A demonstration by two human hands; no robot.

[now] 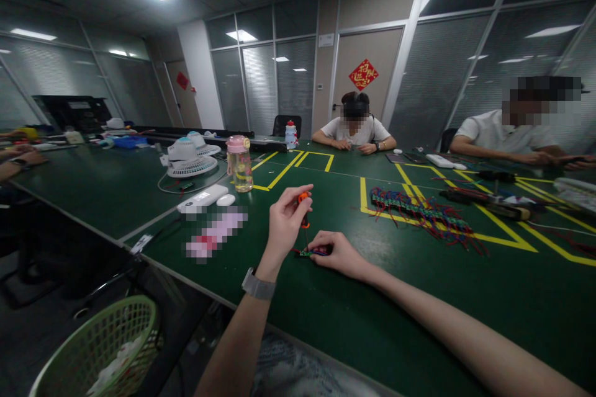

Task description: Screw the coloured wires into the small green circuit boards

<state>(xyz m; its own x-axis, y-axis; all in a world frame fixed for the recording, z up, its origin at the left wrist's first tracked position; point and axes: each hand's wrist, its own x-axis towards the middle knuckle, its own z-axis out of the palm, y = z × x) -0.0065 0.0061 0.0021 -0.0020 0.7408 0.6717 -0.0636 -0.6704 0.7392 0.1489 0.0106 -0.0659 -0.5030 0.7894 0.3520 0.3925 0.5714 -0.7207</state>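
My left hand [285, 223] is closed around the orange and black handle of a screwdriver [305, 223]. The tool stands almost upright, and its thin shaft runs down to a small green circuit board [304, 254] on the table. Pinched at the board's right end are dark blue wires, held by my right hand [342, 255], which rests on the tabletop. A red wire leaves the board on its left side. Exactly where the screwdriver tip touches is too small to tell.
Wired circuit boards [419, 211] lie in a row on the green table [372, 304], right of my hands. A pink-lidded bottle [239, 164], white fans [190, 158] and a white device [202, 198] stand left. A green basket [100, 335] sits below the edge. Two people sit across; another person's arms show far left.
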